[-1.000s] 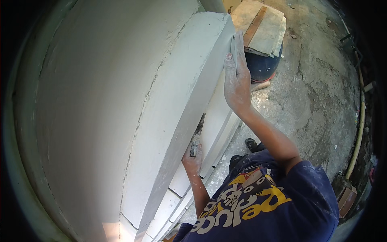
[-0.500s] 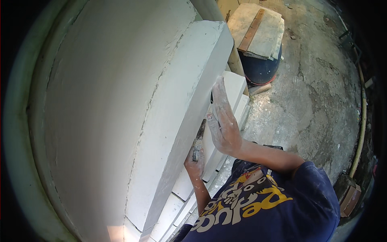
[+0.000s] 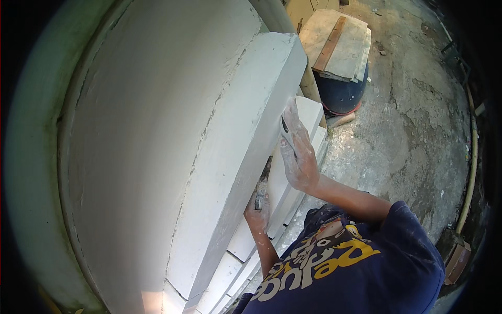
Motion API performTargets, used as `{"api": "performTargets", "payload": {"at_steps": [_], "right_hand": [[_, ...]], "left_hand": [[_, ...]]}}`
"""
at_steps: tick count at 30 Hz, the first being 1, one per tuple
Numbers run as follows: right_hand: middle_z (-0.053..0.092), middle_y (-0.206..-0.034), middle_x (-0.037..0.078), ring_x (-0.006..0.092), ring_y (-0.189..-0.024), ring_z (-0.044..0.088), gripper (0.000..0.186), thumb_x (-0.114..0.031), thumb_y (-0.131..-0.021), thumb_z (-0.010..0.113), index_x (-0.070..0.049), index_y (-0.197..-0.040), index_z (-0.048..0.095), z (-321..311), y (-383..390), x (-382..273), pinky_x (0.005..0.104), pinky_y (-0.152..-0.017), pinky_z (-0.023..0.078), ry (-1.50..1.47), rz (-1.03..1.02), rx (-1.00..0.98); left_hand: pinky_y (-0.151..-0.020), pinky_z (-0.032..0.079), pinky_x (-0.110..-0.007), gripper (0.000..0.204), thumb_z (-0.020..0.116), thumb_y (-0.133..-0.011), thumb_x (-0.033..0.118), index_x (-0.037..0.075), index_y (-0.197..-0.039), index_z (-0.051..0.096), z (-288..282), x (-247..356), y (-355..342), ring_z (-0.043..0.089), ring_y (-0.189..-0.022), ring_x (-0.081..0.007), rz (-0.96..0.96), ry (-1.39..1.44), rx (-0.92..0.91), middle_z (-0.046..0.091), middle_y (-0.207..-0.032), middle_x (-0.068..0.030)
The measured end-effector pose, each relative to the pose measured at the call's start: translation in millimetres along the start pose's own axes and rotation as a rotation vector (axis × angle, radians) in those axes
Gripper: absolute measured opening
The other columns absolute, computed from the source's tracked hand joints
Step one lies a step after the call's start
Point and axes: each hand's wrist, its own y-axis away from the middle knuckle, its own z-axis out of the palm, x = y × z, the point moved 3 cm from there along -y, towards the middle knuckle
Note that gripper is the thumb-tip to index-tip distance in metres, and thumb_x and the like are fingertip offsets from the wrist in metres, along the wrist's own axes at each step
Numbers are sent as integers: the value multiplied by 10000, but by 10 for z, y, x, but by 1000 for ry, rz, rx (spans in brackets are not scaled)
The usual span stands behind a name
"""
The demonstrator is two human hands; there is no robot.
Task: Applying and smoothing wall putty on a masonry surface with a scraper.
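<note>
My right hand (image 3: 299,157), dusted white, lies against the narrow edge of a pale slab (image 3: 243,136), fingers long and thumb bent inward. Between thumb and fingers a thin dark-edged piece (image 3: 285,124) shows, mostly covered by the hand; its kind is not clear. Lower down, beneath the slab's edge, my left hand (image 3: 256,209) grips a tool (image 3: 260,194) with a dusty grey handle and a dark narrow part pointing away from me. The tool's far end disappears behind the slab's edge.
A smooth pale wall surface (image 3: 130,157) fills the left. White stepped blocks (image 3: 225,275) lie below the slab. Beyond stands a dark blue drum (image 3: 342,94), covered by boards (image 3: 348,47). Rough concrete floor (image 3: 402,125) spreads to the right, with a long pole (image 3: 468,183) along its edge.
The view has shifted slightly, so the scene sits a little lower and further right. My right hand has slid slightly farther up along the slab's edge; the left keeps its grip on the tool.
</note>
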Motion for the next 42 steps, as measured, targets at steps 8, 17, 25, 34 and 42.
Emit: {"api": "performTargets", "payload": {"at_steps": [8,17,25,34,42], "right_hand": [[161,-1676,229,353,-1551,184,595,-157,-1082,416,20,-1601,186,71,-6,-67,422,-1249,175,-47,110,39],[144,-1680,228,366,-1552,176,624,-156,-1075,434,21,-1605,156,-194,-566,218,420,-1254,182,-121,245,46],[205,-1648,273,377,-1523,258,625,-209,-1080,449,27,-1598,191,-29,-183,122,424,-1225,230,-70,137,-52],[153,-1651,302,386,-1543,190,655,-242,-1099,401,86,-1587,113,181,173,-10,422,-1247,180,-172,100,-20],[511,-1434,230,265,-1286,539,640,-390,-1113,373,81,-1540,293,231,65,239,366,-1087,427,-323,353,178]], "left_hand": [[-792,539,-318,267,746,-900,135,-36,-1102,714,16,-17,17,675,-807,-169,-51,36,19,735,-915,-146],[-724,532,-308,237,739,-901,122,-37,-1075,715,-17,81,-2,631,-723,-148,-67,10,12,710,-835,-100],[-724,530,-306,234,738,-905,123,-38,-1074,717,1,34,0,630,-733,-143,17,9,35,710,-843,-100],[-735,530,-311,253,738,-911,140,-34,-1093,712,4,25,6,633,-748,-148,-43,12,19,713,-864,-110],[-753,535,-311,264,748,-903,149,-27,-1096,714,12,168,-51,650,-762,-156,-72,52,18,728,-886,-121]]}}
